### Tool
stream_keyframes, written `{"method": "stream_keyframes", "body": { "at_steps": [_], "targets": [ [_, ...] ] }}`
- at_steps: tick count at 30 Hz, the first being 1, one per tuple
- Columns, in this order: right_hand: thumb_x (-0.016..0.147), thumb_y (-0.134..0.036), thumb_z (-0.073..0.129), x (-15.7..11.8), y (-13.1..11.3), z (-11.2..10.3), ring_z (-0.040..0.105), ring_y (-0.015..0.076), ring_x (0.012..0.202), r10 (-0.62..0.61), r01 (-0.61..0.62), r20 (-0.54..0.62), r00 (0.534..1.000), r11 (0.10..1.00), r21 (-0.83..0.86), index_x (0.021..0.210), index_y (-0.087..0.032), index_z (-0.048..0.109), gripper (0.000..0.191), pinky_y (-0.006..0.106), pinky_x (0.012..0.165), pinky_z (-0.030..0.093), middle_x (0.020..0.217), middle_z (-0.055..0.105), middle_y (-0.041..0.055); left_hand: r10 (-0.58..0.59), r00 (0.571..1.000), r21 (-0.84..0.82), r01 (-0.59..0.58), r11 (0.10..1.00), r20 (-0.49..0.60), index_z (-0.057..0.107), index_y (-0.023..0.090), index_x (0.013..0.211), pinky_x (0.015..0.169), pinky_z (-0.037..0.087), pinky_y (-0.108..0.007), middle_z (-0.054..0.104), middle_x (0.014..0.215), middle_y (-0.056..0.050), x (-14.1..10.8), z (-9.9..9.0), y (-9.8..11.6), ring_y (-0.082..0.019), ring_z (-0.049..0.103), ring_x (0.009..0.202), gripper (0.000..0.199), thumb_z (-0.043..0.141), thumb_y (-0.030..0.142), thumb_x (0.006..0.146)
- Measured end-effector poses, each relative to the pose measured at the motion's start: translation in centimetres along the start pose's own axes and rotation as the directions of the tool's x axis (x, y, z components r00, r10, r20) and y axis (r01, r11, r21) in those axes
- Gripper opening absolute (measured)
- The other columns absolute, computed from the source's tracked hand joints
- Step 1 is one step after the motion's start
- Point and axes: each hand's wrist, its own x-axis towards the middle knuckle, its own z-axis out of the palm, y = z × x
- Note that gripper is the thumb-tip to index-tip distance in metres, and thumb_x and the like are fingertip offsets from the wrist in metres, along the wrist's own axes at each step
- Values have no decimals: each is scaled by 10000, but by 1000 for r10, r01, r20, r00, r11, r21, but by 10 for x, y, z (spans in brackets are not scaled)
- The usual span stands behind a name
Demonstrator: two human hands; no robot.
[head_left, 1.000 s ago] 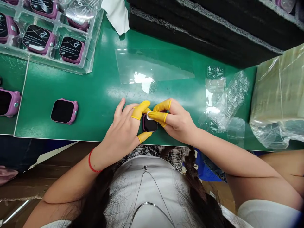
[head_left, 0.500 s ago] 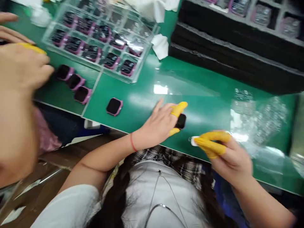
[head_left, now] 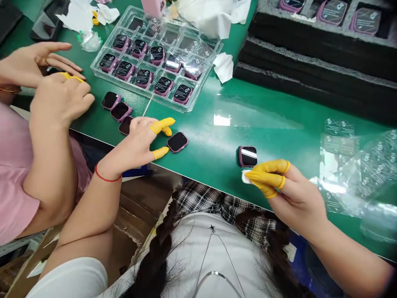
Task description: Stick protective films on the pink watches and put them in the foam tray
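Note:
My left hand point(head_left: 144, 138), with yellow finger cots on some fingers, is beside a purple-cased smartwatch point(head_left: 178, 142) with a dark screen. Its thumb and fingers are apart, the thumb tip at the watch's near left edge; I cannot tell whether it touches. In my right hand point(head_left: 288, 188), cotted fingertips pinch a small white wiping pad point(head_left: 247, 176). Just beyond the pad lies a second smartwatch point(head_left: 248, 156), a bright reflection across its screen. Several more watches point(head_left: 120, 111) lie in a row past my left hand, one partly hidden by it.
A clear compartment tray point(head_left: 143, 77) holds several watches. Black foam trays point(head_left: 310, 70) are stacked at the back right. Clear film sheets point(head_left: 339, 142) lie at the right, a crumpled white tissue point(head_left: 223, 67) near the tray. A co-worker's hands point(head_left: 58, 89) are at the left.
My left hand has moved left, away from the watch near my right hand, to the other watch. My right hand still pinches the pad. The view has shifted left.

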Motion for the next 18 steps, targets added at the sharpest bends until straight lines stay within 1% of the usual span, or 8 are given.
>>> {"method": "stream_keyframes", "body": {
  "at_steps": [2,4,6,9,11,13,15,18],
  "targets": [
    [860,-41,594,12,-3,4,638,146,815,-30,29,14,999,999,21,1009,-214,686,246,276,697,549,888,636,51,-2,1000,-11,2,1000,1,296,201,1472,1074,275,-517,488,1361,-123,8,3,9,-312,413,1252,700,592,333,852],
    [864,-47,598,20,-4,7,639,148,825,-41,41,25,999,999,20,1020,-212,682,243,278,709,551,891,633,54,53,997,-74,-50,996,48,150,206,1529,1082,261,-514,385,1483,-140,17,5,12,-324,353,1305,840,605,305,830],
    [865,-47,601,24,-3,9,638,145,836,-37,37,24,999,999,15,1025,-216,678,245,276,716,551,905,633,54,175,979,-178,-155,972,104,42,252,1543,1092,236,-504,426,1487,-103,27,7,11,-305,343,1319,882,580,257,845],
    [869,-48,601,25,-1,11,632,132,833,-16,15,17,1000,999,41,1018,-227,667,242,268,720,547,907,629,41,278,954,-258,-241,935,116,106,282,1523,1081,243,-486,578,1342,-58,39,13,17,-275,415,1249,793,564,240,876],
    [870,-49,601,27,-2,13,630,129,835,8,-8,3,1000,999,51,1002,-237,663,237,267,721,544,901,623,33,240,968,-244,-218,945,66,221,249,1478,1058,276,-479,628,1237,-57,41,21,32,-264,480,1147,728,616,278,867],
    [874,-57,598,29,-2,17,630,135,851,26,-26,-8,1000,999,37,988,-237,662,223,273,735,540,900,621,33,195,980,-215,-197,957,-32,282,209,1434,1049,301,-478,642,1188,-70,38,32,52,-255,505,1091,694,656,301,856],
    [884,-76,592,34,0,23,625,145,874,14,-14,-3,1000,1000,17,994,-223,663,196,281,747,532,912,625,45,177,977,-211,-199,957,-119,265,189,1434,1082,287,-488,637,1203,-85,30,44,70,-247,505,1111,696,655,286,866],
    [918,-134,557,43,7,38,596,163,872,-61,62,34,998,998,-25,1002,-184,667,148,295,737,511,923,625,72,157,977,-222,-187,957,-147,177,195,1481,1145,226,-527,608,1258,-97,22,59,84,-257,478,1199,812,677,300,849]
  ]
}}
